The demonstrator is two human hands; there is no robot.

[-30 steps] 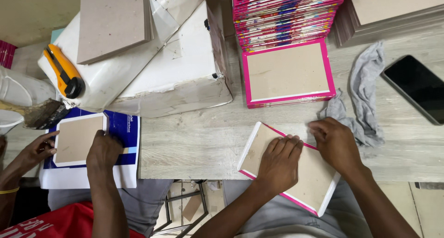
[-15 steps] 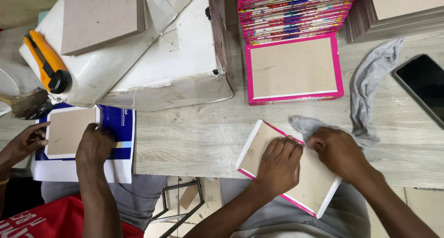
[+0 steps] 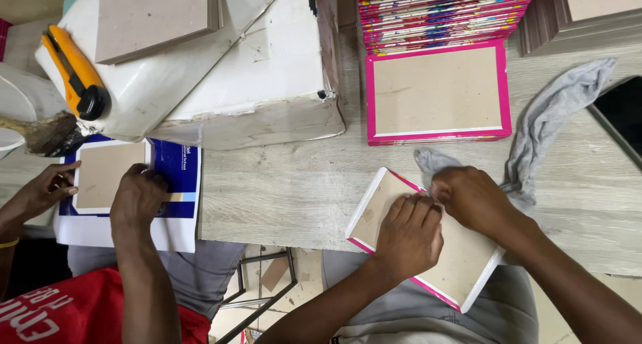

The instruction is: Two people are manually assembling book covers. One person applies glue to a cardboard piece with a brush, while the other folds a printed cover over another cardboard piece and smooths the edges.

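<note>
Fingers of the left hand [image 3: 409, 236] lie flat and spread on the cardboard face of a pink-edged cover [image 3: 428, 240]; the right hand [image 3: 471, 198] closes on a grey cloth [image 3: 548, 133] at its upper edge.

Cover sits tilted at the near table edge [image 3: 294, 190], overhanging it — pink border already turned over along the visible sides, so pressing looks nearly done. One finished-looking cover [image 3: 438, 93] lies by the stack [image 3: 441, 13]. A co-worker's hands [image 3: 137, 197] press a blue sheet [image 3: 175, 170] — separate piece.

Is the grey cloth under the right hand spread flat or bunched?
Bunched: the grey cloth lies twisted and crumpled on the table, one end gripped under the right hand.
</note>
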